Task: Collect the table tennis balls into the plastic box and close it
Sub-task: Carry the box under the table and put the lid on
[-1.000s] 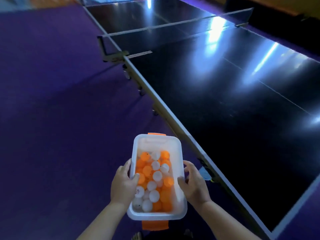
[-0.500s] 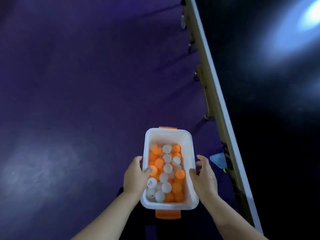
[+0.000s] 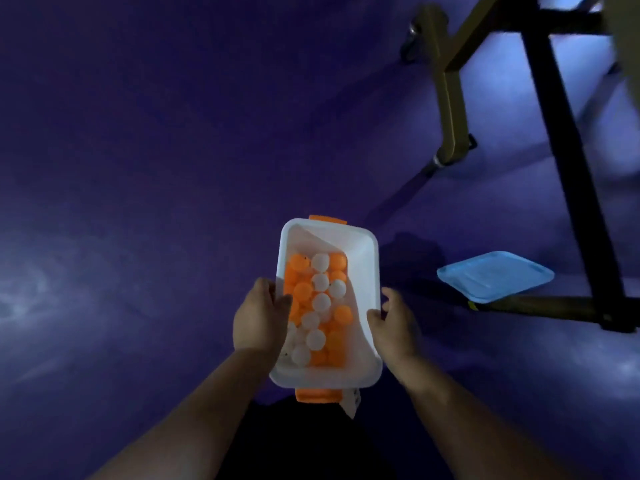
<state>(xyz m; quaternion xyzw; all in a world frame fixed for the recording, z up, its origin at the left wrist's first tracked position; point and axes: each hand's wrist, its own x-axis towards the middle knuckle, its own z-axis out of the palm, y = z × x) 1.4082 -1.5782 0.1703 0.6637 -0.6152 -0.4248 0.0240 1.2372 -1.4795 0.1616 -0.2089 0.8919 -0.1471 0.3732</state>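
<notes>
I hold a white plastic box (image 3: 360, 268) with orange clips at both ends above the purple floor. Several orange and white table tennis balls (image 3: 320, 299) fill its bottom. My left hand (image 3: 258, 318) grips the box's left wall, thumb over the rim. My right hand (image 3: 394, 323) grips the right wall. The box has no lid on it. A light blue lid (image 3: 495, 276) lies on the floor to the right, under the table.
The table's olive metal leg (image 3: 448, 98) and a dark frame bar (image 3: 568, 161) stand at the upper right, with a low crossbar (image 3: 554, 306) beside the lid. Purple floor (image 3: 138, 168) spreads across the left and middle.
My view has dropped from the tabletop to under the table. The box stays held in both hands and is lower, near the floor. The blue lid has come fully into sight.
</notes>
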